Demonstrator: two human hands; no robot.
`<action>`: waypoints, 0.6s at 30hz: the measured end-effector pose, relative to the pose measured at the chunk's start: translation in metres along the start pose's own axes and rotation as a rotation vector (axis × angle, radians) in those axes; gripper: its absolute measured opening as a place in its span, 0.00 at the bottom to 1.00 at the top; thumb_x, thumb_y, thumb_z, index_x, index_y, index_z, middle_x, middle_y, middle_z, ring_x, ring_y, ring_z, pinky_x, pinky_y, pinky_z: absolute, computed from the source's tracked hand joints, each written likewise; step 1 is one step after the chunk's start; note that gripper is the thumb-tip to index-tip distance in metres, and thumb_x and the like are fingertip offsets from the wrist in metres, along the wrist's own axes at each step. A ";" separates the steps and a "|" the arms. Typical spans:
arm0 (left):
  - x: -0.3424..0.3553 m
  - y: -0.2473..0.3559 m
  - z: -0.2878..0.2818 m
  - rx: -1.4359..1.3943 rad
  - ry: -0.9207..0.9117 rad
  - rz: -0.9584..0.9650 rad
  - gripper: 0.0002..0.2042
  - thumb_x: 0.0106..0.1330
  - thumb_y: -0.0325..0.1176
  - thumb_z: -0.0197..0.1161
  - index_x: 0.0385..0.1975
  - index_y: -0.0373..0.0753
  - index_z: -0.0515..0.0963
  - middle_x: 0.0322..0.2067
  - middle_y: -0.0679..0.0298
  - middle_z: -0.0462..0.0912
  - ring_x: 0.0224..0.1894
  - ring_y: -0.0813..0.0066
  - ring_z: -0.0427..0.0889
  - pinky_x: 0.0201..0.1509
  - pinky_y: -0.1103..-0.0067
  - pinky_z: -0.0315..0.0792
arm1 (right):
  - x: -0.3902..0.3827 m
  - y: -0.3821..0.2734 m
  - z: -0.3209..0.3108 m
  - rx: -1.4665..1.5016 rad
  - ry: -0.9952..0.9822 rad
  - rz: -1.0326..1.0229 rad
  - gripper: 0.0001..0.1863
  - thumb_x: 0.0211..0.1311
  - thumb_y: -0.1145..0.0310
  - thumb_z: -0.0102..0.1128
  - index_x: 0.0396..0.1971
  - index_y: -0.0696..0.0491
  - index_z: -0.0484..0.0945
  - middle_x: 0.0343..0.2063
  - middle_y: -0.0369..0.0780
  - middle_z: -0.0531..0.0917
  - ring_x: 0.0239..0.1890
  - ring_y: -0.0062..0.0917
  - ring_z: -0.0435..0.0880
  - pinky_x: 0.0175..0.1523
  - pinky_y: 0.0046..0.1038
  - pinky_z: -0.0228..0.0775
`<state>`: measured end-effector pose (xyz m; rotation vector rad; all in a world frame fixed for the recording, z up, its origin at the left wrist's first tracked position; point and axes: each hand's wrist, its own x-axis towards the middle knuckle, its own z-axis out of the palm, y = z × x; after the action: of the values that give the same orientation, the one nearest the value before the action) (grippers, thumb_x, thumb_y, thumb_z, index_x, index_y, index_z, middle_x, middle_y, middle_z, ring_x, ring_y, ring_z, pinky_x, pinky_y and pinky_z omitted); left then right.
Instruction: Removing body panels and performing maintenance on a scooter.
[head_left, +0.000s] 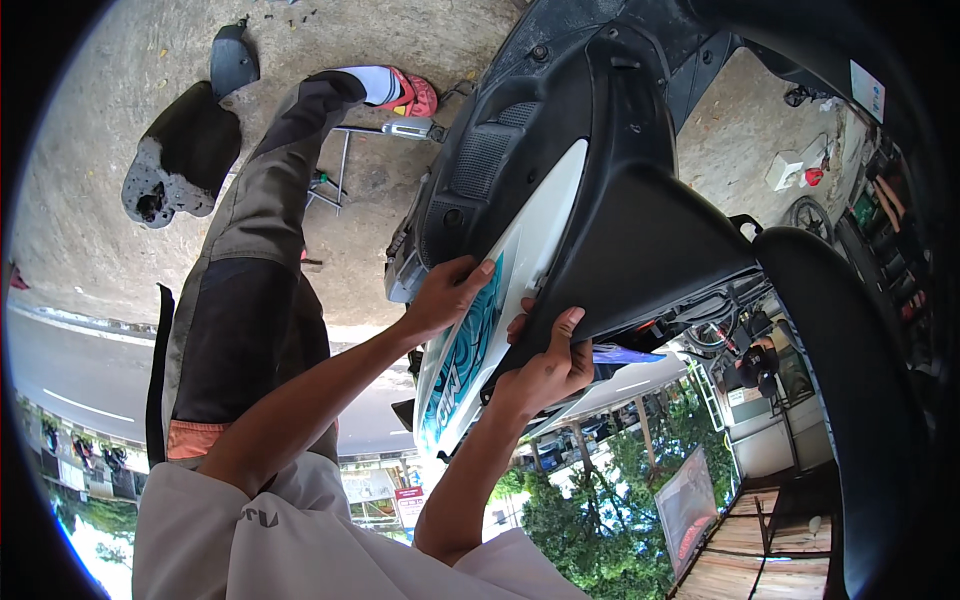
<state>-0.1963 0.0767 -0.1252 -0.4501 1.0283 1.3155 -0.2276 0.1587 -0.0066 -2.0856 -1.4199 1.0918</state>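
Observation:
A long white side panel point(545, 215) with a swirling teal graphic lies along the flank of a black scooter point(520, 130). My left hand point(450, 295) is closed on the panel's left edge, thumb along its face. Against the panel's right side, my right hand point(545, 375) is closed round the edge of a black plastic body cover point(650, 250), thumb on top. Some of its fingers show in the gap between the two pieces; the rest are hidden. Wiring and frame parts point(700, 305) show below the black cover.
A long black seat point(850, 390) curves down the right side. On the concrete at left lie a dark bulky piece point(185, 150) and a smaller black plastic part point(233, 60). A thin metal stand point(343, 170) is beside my leg point(250, 230). Another person point(757, 365) is beyond the scooter.

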 end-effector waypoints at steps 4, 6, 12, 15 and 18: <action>0.000 0.004 -0.001 -0.007 -0.015 0.015 0.23 0.69 0.54 0.52 0.23 0.37 0.73 0.16 0.73 0.63 0.21 0.86 0.57 0.23 0.83 0.54 | -0.002 0.001 0.001 -0.021 -0.011 0.002 0.17 0.64 0.60 0.59 0.29 0.62 0.76 0.19 0.47 0.82 0.11 0.23 0.72 0.16 0.19 0.59; 0.001 0.009 -0.001 0.038 -0.046 0.025 0.23 0.68 0.53 0.54 0.24 0.36 0.72 0.16 0.71 0.62 0.21 0.85 0.59 0.24 0.82 0.56 | 0.001 0.000 0.006 -0.021 -0.008 -0.017 0.17 0.64 0.61 0.58 0.28 0.62 0.77 0.20 0.46 0.82 0.11 0.23 0.72 0.16 0.19 0.59; 0.023 0.058 0.014 0.666 0.561 0.664 0.20 0.66 0.49 0.57 0.39 0.34 0.73 0.30 0.53 0.76 0.28 0.65 0.77 0.33 0.73 0.70 | 0.003 -0.002 0.007 -0.026 -0.047 0.111 0.16 0.65 0.62 0.57 0.25 0.60 0.77 0.19 0.42 0.82 0.12 0.19 0.70 0.17 0.19 0.55; 0.060 0.106 0.047 0.292 0.347 0.386 0.19 0.66 0.46 0.58 0.41 0.33 0.72 0.35 0.50 0.75 0.33 0.53 0.77 0.40 0.68 0.72 | 0.004 0.002 0.007 -0.009 -0.005 0.094 0.17 0.65 0.62 0.58 0.21 0.60 0.77 0.17 0.41 0.81 0.11 0.17 0.68 0.16 0.18 0.52; 0.110 0.118 0.053 0.545 0.438 0.571 0.17 0.66 0.44 0.58 0.39 0.33 0.71 0.34 0.49 0.75 0.34 0.50 0.77 0.41 0.65 0.72 | 0.001 0.002 0.014 0.022 0.011 0.097 0.18 0.64 0.62 0.58 0.20 0.60 0.76 0.16 0.41 0.80 0.10 0.16 0.66 0.15 0.18 0.50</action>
<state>-0.2962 0.2102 -0.1562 -0.0126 1.9187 1.3754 -0.2369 0.1576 -0.0174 -2.1610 -1.3085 1.1260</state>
